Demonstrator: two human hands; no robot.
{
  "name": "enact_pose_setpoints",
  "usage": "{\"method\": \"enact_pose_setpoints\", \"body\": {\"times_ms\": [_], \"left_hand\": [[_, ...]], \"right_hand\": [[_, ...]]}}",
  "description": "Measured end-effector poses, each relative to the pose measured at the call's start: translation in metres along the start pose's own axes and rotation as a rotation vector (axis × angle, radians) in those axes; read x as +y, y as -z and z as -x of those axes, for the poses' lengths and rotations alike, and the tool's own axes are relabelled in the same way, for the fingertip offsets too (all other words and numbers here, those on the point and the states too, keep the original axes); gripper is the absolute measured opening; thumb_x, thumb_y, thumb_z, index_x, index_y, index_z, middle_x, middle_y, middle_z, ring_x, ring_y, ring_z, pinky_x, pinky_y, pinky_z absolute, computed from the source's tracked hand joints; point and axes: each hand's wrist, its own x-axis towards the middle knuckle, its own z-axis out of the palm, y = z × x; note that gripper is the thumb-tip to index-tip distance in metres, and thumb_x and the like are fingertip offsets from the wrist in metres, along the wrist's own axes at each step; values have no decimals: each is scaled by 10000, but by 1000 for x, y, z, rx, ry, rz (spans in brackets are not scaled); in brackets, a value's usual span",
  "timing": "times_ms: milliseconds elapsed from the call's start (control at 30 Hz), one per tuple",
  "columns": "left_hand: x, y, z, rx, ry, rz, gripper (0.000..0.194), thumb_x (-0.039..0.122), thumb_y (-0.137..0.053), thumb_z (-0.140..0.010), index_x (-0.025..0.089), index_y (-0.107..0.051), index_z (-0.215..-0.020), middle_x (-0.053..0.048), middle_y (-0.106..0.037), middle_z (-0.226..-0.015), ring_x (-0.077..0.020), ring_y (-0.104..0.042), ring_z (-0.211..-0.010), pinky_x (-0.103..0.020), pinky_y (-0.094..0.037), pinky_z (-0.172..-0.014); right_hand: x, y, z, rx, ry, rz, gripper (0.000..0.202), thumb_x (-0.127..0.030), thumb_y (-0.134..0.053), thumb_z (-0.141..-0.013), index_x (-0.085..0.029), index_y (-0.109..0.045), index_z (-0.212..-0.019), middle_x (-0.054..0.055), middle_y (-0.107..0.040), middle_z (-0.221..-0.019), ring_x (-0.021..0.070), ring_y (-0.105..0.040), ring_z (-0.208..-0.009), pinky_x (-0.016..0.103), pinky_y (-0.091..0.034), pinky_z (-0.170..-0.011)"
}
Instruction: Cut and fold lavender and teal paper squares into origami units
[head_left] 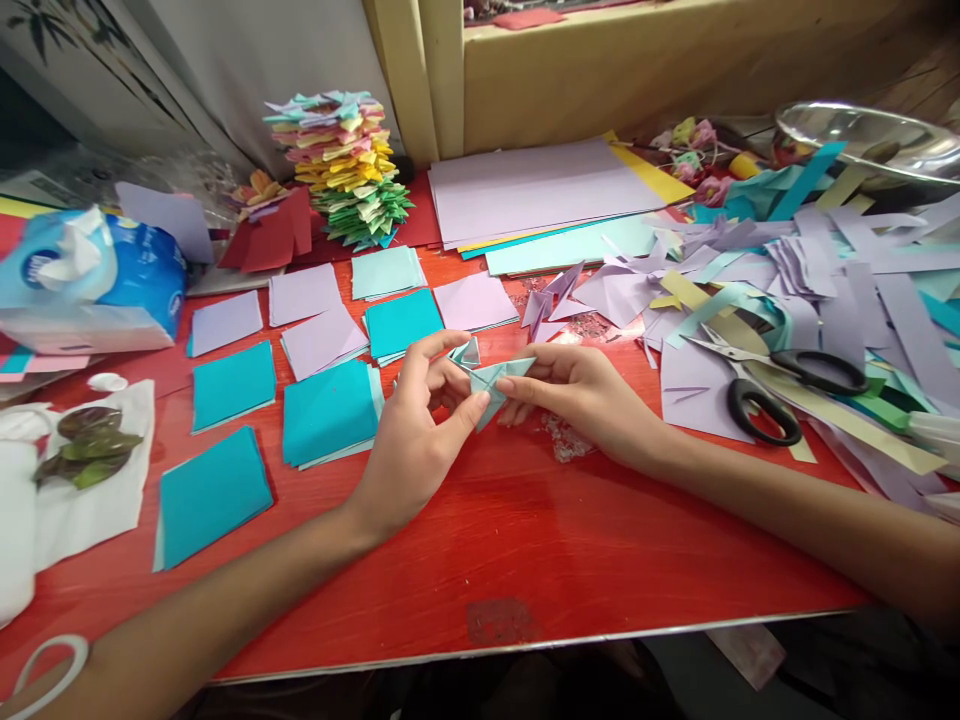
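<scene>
A pale mint piece of folded origami paper (487,385) is held up above the red table (450,560), between both hands. My left hand (420,430) pinches its left side, thumb in front and fingers curled behind. On the right side, my right hand (577,400) grips it with the thumb pressed on the front face and the fingers behind. Creases and triangular flaps show on the paper. Part of it is hidden by the fingers. Just beyond the hands lie a stack of lilac paper squares (476,300) and a folded purple origami piece (551,300).
Teal paper squares (214,495) lie in stacks at left, near a blue tissue pack (135,275). A layered origami tower (345,165) stands behind. Black-handled scissors (765,410) rest among paper strips (817,290) at right. Large lilac sheets (540,190) and a metal bowl (885,135) sit at the back.
</scene>
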Motion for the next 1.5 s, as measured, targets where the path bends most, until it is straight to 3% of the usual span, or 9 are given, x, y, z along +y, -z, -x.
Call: {"method": "enact_pose_setpoints", "body": {"times_ms": [133, 300, 533, 867, 933, 1033, 1100, 1167, 1500], "left_hand": [[1, 1, 0, -53, 18, 0, 373, 192, -540, -806, 264, -451, -1161, 31, -500, -740, -100, -525, -709, -225, -459, -687], [2, 3, -1, -167, 139, 29, 131, 281, -549, -812, 204, -526, -916, 10, -593, -812, -116, -598, -719, -231, -487, -647], [3, 3, -2, -90, 173, 151, 161, 347, -543, -814, 191, -508, -828, 14, -595, -798, -127, -627, -686, -271, -511, -689], [1, 3, 0, -55, 109, -4, 215, 395, -511, -824, 189, -512, -763, 19, -537, -738, -101, -534, -605, -239, -476, -595], [-1, 4, 1, 28, 12, -73, 183, 377, -530, -818, 194, -521, -826, -2, -557, -807, -119, -561, -687, -250, -492, -634], [-3, 7, 2, 179, -391, -351, 338, 305, -627, -762, 216, -515, -1068, -65, -558, -1071, -186, -561, -953, -330, -486, -821], [-5, 10, 1, 119, -667, -594, 421, 272, -641, -754, 236, -509, -1152, -74, -546, -1186, -247, -482, -1138, -410, -411, -956], [-6, 13, 0, 27, -798, -753, 419, 251, -600, -788, 231, -499, -1195, -70, -539, -1246, -269, -417, -1222, -446, -382, -989], [-8, 10, 0, -32, -739, -697, 324, 180, -502, -849, 190, -539, -1171, -60, -653, -1106, -184, -586, -1051, -339, -467, -898]], "right_hand": [[2, 0, 1, 37, 51, 11, 224, -382, -590, -786, -160, -558, -795, 4, -600, -670, 112, -588, -620, 232, -477, -595], [5, 0, 2, 42, 117, 205, 256, -405, -564, -797, -160, -523, -734, -18, -520, -641, 87, -493, -556, 218, -392, -507], [6, 0, 2, -4, 87, 206, 228, -393, -533, -816, -165, -535, -819, -4, -545, -679, 107, -531, -608, 230, -431, -556], [3, 0, 4, -75, 81, 328, 266, -407, -502, -823, -158, -581, -772, -10, -501, -659, 84, -415, -548, 213, -335, -471], [3, 0, 4, -75, 65, 312, 280, -401, -493, -828, -154, -576, -725, -15, -464, -626, 80, -399, -536, 211, -322, -459], [2, 1, 4, -58, 35, 263, 291, -394, -502, -822, -148, -579, -686, -18, -429, -591, 76, -386, -517, 205, -319, -438], [1, 2, 4, -59, 28, 229, 301, -404, -520, -809, -141, -610, -693, -14, -444, -580, 77, -392, -509, 204, -328, -427], [0, 2, 5, -67, 23, 197, 322, -426, -537, -792, -132, -646, -719, -5, -482, -576, 85, -422, -510, 207, -348, -424], [-1, 2, 8, -114, 62, 72, 326, -443, -546, -791, -165, -714, -818, 33, -669, -762, 183, -608, -805, 301, -477, -755]]}}
